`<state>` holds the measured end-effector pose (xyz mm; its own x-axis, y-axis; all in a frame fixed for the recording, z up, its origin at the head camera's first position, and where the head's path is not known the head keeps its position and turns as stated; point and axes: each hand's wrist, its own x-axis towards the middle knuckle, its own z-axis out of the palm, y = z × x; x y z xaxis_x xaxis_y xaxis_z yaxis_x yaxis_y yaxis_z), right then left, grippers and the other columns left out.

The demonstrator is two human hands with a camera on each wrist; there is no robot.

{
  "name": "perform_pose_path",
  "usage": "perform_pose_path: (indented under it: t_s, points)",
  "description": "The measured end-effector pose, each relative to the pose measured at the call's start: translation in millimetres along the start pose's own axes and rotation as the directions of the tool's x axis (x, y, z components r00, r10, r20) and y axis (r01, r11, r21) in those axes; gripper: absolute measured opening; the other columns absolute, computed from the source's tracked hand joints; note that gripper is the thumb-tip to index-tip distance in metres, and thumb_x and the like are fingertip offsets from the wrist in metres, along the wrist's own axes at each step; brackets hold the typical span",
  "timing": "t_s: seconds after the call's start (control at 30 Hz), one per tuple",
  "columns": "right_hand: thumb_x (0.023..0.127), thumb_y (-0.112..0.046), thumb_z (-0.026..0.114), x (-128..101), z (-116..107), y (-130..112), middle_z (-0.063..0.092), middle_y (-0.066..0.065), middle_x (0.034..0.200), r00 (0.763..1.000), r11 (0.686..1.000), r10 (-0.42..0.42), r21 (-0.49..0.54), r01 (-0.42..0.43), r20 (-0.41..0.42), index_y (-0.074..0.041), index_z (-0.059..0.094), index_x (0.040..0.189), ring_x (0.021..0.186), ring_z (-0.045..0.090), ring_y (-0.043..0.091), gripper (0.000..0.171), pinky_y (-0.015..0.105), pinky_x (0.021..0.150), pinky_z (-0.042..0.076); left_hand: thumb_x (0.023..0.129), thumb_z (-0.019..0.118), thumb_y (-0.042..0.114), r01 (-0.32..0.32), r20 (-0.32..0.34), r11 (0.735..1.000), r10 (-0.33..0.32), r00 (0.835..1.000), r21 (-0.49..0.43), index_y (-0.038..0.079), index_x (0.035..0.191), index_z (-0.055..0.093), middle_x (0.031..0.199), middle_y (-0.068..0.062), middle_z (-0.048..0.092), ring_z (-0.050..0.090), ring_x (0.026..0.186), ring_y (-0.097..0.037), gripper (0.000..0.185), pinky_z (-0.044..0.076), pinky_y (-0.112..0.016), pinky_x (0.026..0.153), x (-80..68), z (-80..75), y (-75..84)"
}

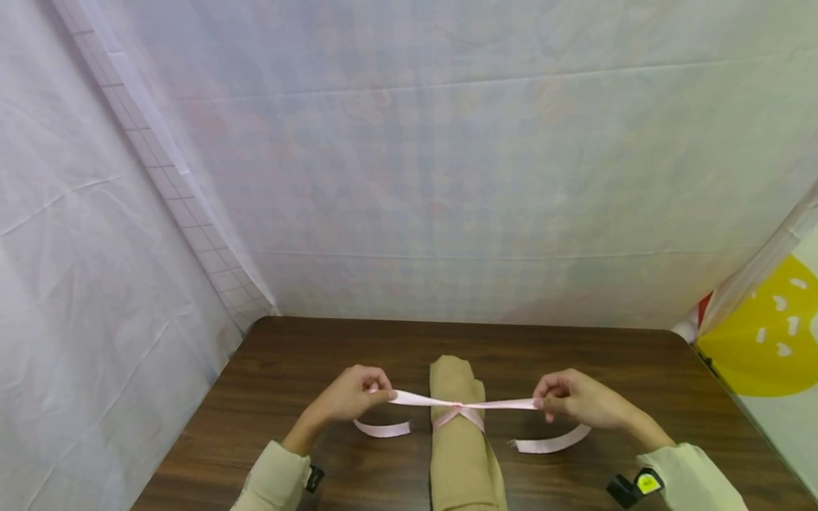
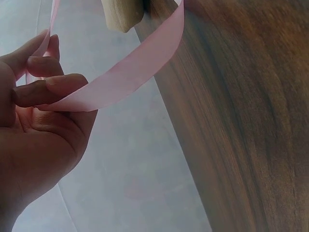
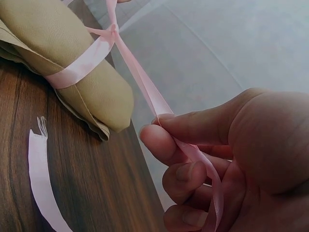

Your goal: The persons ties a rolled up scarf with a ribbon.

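A rolled tan cloth point(image 1: 461, 461) lies lengthwise on the table, with a pink ribbon point(image 1: 511, 404) wrapped round it and crossed in a knot on top. To the left of the roll, my left hand point(image 1: 358, 394) pinches one end section of the ribbon between thumb and fingers. My right hand point(image 1: 575, 397) pinches the other section on the right. Between the hands the ribbon stretches nearly straight across the roll. Its loose tails hang past both hands; the right wrist view shows one frayed tail tip point(image 3: 38, 135) near the wood.
The dark wooden table point(image 1: 358, 341) has a back edge near a pale hanging curtain point(image 1: 447, 177). Another white sheet point(image 1: 96, 319) hangs at the left. A yellow patterned item point(image 1: 767, 341) is beyond the right edge. Black straps with devices point(image 1: 629, 490) sit on the wrists.
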<state>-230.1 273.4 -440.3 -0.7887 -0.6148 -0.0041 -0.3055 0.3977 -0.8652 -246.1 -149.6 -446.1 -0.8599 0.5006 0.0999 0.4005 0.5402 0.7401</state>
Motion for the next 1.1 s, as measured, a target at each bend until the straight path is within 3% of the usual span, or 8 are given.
perform_pose_path:
  t_s: [0.37, 0.7, 1.1]
  points:
    - [0.096, -0.009, 0.060, -2.5, -1.4, 5.8, 0.064, 0.003, 0.069, 0.999, 0.999, 0.049, -0.006, -0.049, 0.017, 0.007, 0.063, 0.094, 0.050, 0.042, 0.001, 0.016, 0.017, 0.043, 0.033, 0.090, 0.072, 0.020, -0.036, 0.009, 0.999, 0.036, 0.999, -0.003, 0.010, 0.081, 0.069, 0.062, 0.009, 0.046, 0.039, 0.052, 0.000, 0.013, 0.031, -0.019, 0.048, -4.6, 0.1, -1.3]
    - [0.096, -0.007, 0.060, -5.1, -0.2, 12.5, 0.064, 0.004, 0.069, 0.999, 0.999, 0.043, 0.018, -0.044, 0.030, 0.009, 0.062, 0.093, 0.050, 0.041, 0.000, 0.016, 0.017, 0.042, 0.031, 0.090, 0.072, 0.020, -0.021, 0.041, 1.000, 0.021, 0.999, 0.012, 0.011, 0.081, 0.069, 0.063, 0.008, 0.050, 0.042, 0.054, -0.002, 0.013, 0.034, -0.020, 0.049, -7.7, -2.4, -8.5]
    - [0.096, -0.004, 0.059, -9.2, -0.2, 22.2, 0.064, 0.011, 0.069, 0.997, 0.997, 0.064, 0.039, -0.065, 0.038, 0.009, 0.062, 0.092, 0.048, 0.039, 0.000, 0.014, 0.017, 0.042, 0.028, 0.091, 0.071, 0.019, 0.016, 0.101, 0.999, -0.021, 0.995, 0.045, 0.011, 0.080, 0.067, 0.061, 0.010, 0.046, 0.039, 0.052, -0.002, 0.014, 0.031, -0.019, 0.047, -10.5, -2.9, -13.7]
